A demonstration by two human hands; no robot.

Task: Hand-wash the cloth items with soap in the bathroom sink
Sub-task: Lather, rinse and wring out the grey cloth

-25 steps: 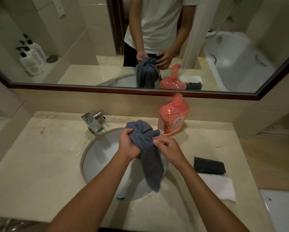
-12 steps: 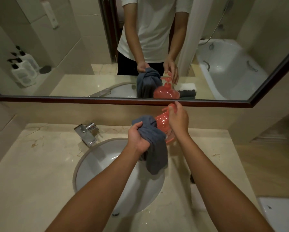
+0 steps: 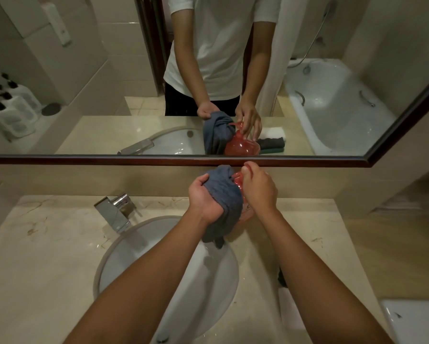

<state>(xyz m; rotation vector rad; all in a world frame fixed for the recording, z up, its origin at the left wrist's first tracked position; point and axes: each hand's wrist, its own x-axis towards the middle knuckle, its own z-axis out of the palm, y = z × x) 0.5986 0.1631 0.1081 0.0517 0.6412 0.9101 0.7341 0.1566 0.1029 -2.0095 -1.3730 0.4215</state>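
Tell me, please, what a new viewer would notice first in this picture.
First, the two hands at the centre: the left hand grips a bunched grey cloth above the sink, while the right hand presses on the pump of a red soap bottle right behind the cloth. Next, the wide mirror above the counter, which repeats the whole action.

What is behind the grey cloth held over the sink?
The red soap bottle, with the right hand on its pump. The grey cloth, gripped by the left hand, covers most of the bottle.
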